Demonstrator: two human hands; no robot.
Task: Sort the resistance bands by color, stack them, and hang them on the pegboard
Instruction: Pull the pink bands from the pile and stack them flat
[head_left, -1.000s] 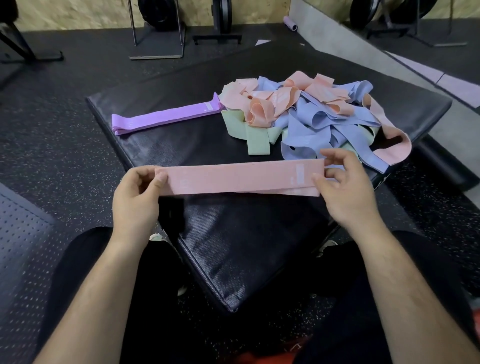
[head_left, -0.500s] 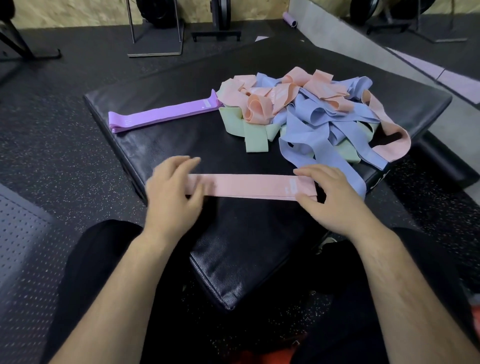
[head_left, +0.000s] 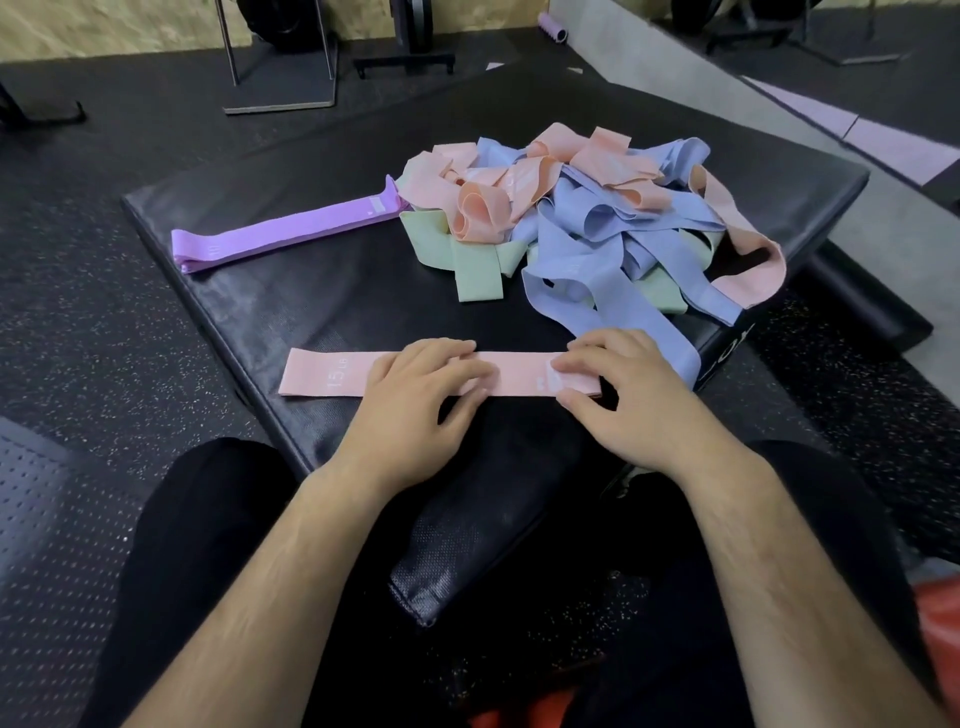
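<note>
A flat pink resistance band (head_left: 322, 373) marked 15 LB lies across the near part of the black padded box (head_left: 311, 306). My left hand (head_left: 415, 400) presses its middle with straight fingers. My right hand (head_left: 623, 395) presses its right end, fingers flat on the band. A purple band (head_left: 280, 234) lies flat at the box's far left. A tangled pile of pink, blue and green bands (head_left: 582, 223) covers the far right of the box; one blue loop (head_left: 670, 348) trails toward my right hand.
Black speckled rubber floor (head_left: 104, 332) surrounds the box. Metal rack feet (head_left: 280, 104) and weight plates stand at the back wall. A grey ledge (head_left: 909, 223) runs along the right. My black-clad legs flank the box's near corner. No pegboard is in view.
The pink band went from stretched in the air between both hands to lying flat on the box. My left hand slid from its left end toward its middle.
</note>
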